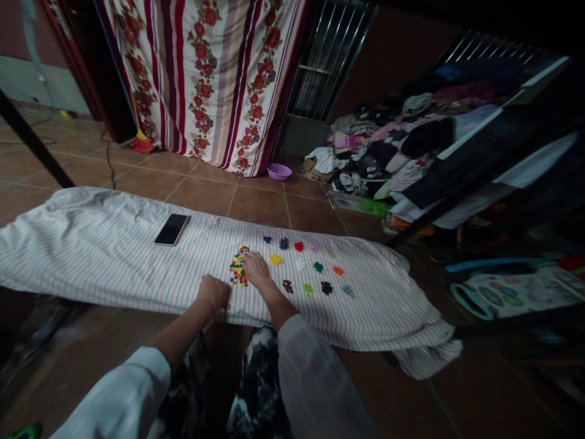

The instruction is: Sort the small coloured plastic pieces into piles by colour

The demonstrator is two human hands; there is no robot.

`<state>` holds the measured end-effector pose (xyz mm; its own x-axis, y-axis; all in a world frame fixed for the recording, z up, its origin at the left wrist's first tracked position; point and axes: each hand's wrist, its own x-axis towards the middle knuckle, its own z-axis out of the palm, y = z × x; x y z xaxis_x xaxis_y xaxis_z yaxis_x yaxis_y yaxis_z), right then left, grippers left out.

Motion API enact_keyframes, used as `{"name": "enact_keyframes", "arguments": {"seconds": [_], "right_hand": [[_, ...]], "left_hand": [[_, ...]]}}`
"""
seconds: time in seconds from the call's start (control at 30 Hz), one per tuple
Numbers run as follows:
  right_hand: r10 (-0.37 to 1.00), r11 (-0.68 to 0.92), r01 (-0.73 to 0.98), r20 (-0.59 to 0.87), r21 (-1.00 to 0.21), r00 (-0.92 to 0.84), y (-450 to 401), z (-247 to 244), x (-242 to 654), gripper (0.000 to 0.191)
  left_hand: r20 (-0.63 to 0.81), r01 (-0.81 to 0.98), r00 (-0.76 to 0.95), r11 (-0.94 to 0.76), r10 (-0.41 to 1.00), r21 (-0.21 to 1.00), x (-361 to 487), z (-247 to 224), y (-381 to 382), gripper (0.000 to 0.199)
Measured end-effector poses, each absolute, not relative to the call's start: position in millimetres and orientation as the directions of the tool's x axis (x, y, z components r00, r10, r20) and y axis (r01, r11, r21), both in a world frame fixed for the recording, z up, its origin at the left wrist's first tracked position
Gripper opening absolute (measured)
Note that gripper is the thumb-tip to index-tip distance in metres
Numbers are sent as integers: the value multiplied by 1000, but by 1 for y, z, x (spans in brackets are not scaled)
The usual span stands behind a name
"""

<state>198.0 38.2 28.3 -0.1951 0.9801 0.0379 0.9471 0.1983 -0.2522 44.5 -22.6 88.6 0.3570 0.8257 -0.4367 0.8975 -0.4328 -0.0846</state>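
Note:
A mixed heap of small colourful pieces [237, 268], bead-like but too small to name surely, lies on a striped cloth [137, 268]. Over its right side is my right hand [256, 269], fingers bent down and drawn together at the pieces; whatever they pinch is hidden. My left hand [214, 292] rests curled on the cloth just left of the heap, its palm out of sight. To the right, the same kind of pieces lie in small single-colour piles, among them a yellow pile [276, 260], a red pile [298, 246], a green pile [319, 267] and a black pile [326, 288].
A phone [172, 230] lies on the cloth at left. Beyond, a floral curtain [205, 85] hangs above the tiled floor, with a purple basin [279, 172] and a red broom [142, 143] nearby. Heaped clothes [388, 140] and dark metal bars stand at right.

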Motion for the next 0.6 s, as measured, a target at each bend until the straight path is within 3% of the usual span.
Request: {"name": "enact_keyframes", "arguments": {"seconds": [0.3, 0.6], "right_hand": [[993, 56, 877, 116, -477, -1, 23, 34, 233, 25], [997, 62, 943, -13, -327, -70, -18, 38, 265, 27]], "left_hand": [[-456, 901, 353, -428, 817, -69, 44, 89, -21, 35], [-464, 899, 353, -431, 812, -70, 43, 93, -23, 35]]}}
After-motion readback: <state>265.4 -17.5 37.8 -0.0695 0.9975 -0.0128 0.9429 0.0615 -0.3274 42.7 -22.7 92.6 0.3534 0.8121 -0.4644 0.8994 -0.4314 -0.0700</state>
